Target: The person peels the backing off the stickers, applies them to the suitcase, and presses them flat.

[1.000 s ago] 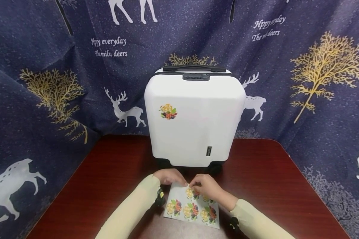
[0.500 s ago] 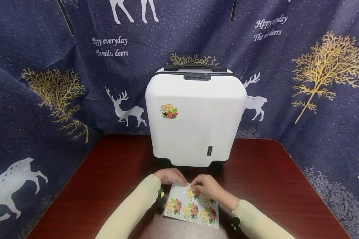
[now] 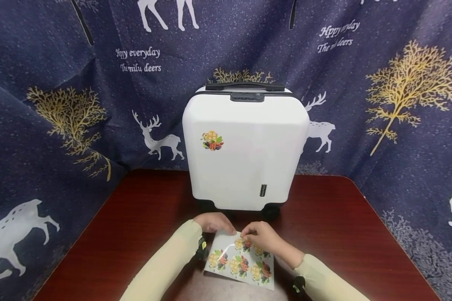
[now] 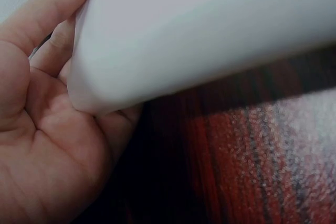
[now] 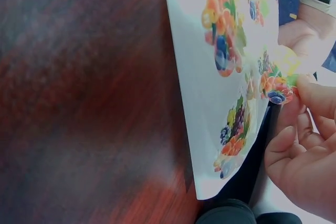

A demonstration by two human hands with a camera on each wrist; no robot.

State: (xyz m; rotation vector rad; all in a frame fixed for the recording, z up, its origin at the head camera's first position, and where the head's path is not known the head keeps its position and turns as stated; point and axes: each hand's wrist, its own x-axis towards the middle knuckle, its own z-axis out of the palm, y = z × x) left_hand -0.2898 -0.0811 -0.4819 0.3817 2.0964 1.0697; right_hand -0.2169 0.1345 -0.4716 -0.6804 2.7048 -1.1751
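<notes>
Your left grip (image 3: 213,222) holds the far-left edge of the sticker sheet (image 3: 223,242), which is raised over the surface (image 3: 150,205) in front of the suitcase (image 3: 245,163). Your right grip (image 3: 263,236) is pinched, thumb to finger, on a fruit sticker (image 5: 277,86) standing off the sheet. Expect light, flexible stock; the sticker is likely tacky and easily creased. Hold it by the rim, the sheet by its blank margin.
</notes>
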